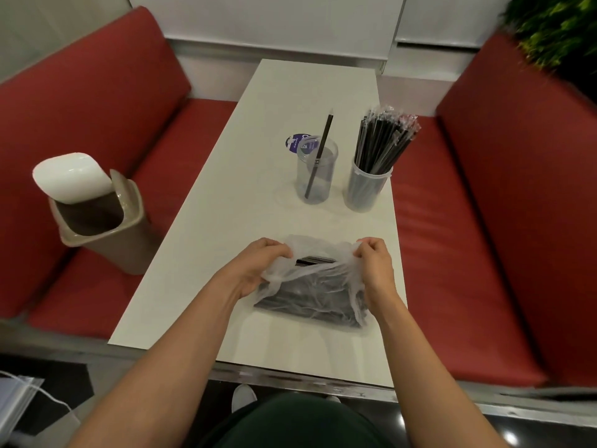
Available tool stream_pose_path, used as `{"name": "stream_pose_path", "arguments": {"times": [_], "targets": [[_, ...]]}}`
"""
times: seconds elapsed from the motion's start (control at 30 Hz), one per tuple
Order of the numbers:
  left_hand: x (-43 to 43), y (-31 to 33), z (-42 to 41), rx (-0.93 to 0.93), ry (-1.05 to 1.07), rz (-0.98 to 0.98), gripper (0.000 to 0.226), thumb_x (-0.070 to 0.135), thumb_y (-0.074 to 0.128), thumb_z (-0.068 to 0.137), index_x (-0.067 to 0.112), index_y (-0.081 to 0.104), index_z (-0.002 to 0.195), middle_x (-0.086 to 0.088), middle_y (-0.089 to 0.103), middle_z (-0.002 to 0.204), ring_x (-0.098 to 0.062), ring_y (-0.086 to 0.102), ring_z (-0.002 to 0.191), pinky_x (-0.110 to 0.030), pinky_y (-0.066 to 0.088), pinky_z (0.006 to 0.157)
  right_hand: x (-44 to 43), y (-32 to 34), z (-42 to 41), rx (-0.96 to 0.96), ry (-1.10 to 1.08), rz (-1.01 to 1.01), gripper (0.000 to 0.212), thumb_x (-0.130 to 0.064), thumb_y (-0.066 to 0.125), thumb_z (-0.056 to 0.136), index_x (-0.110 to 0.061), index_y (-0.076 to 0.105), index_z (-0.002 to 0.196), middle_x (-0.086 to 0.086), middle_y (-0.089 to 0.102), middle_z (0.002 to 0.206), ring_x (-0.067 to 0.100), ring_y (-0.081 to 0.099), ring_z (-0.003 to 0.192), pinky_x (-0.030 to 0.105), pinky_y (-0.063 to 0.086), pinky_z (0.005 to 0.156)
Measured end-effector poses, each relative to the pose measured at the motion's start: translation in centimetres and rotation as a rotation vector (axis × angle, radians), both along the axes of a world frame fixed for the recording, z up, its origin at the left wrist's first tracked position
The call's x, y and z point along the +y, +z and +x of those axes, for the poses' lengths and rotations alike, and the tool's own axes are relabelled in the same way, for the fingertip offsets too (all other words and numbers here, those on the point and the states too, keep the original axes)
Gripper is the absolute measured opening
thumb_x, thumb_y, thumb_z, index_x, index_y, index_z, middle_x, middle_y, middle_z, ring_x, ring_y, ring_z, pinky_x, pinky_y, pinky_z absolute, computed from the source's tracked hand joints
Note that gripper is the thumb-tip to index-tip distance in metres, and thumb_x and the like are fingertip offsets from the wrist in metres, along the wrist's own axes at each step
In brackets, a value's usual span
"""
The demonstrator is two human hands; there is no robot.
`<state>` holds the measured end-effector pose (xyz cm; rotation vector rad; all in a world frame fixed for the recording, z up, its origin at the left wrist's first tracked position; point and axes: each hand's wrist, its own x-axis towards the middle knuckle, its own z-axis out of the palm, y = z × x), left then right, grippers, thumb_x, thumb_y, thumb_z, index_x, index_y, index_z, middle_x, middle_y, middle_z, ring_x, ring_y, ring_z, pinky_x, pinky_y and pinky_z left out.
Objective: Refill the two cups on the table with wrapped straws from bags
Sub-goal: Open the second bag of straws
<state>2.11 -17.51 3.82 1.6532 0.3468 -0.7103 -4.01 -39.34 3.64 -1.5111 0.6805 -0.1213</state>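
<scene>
A thin clear plastic bag (310, 297) full of black wrapped straws lies on the white table (226, 221) near its front edge. My left hand (255, 266) grips the bag's mouth on the left, and my right hand (376, 270) grips it on the right, pulling the opening apart. Black straw ends show in the gap. Farther back stand two clear cups: the left cup (315, 176) holds a single black straw, the right cup (366, 189) is packed with several wrapped black straws (384, 137).
A round purple and white sticker or lid (295, 142) lies behind the left cup. A brown bin (100, 221) with a white swing lid sits on the left red bench (80, 108). Another red bench (500, 221) flanks the right; green foliage (555, 30) is top right.
</scene>
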Motion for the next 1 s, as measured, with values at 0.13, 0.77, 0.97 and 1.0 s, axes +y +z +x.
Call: {"name": "stream_pose_path", "arguments": {"times": [0.13,0.77,0.97,1.0], "targets": [[0.3,-1.0,-0.1,-0.085,-0.008,0.005,0.034,0.033,0.076,0.091,0.011,0.066,0.114,0.001,0.065,0.116,-0.016,0.056,0.105,-0.03,0.042,0.08,-1.0,-0.1,-1.5,0.058,0.251,-0.182,0.055,-0.059,0.077,0.085,-0.029,0.049,0.121,-0.011,0.06,0.112,0.013,0.064,0.101,0.036,0.053,0.087],[-0.2,-0.3,0.3,-0.321,-0.138,0.213,0.031,0.042,0.079,0.088,0.012,0.068,0.088,0.0,0.068,0.097,-0.019,0.061,0.095,-0.035,0.048,0.078,-0.2,-1.3,0.8,0.034,-0.101,-0.186,0.044,-0.051,0.055,0.104,-0.012,0.058,0.084,-0.003,0.063,0.082,0.015,0.055,0.073,0.03,0.041,0.063],[0.2,0.8,1.4,0.066,0.244,-0.173,0.023,0.028,0.056,0.106,0.009,0.07,0.104,-0.01,0.072,0.102,-0.027,0.072,0.084,-0.036,0.061,0.069,-1.7,-1.0,0.3,0.054,0.274,-0.05,0.059,-0.05,0.089,0.067,-0.036,0.054,0.112,0.005,0.066,0.119,0.023,0.07,0.103,0.043,0.058,0.092],[0.5,1.3,1.7,0.177,0.334,-0.322,0.026,0.024,0.054,0.108,0.003,0.067,0.113,-0.014,0.074,0.105,-0.029,0.075,0.078,-0.038,0.063,0.06,-2.3,-1.3,0.1,0.059,0.292,-0.042,0.062,-0.04,0.089,0.064,-0.04,0.053,0.114,0.009,0.064,0.123,0.028,0.071,0.107,0.048,0.059,0.095]]}}
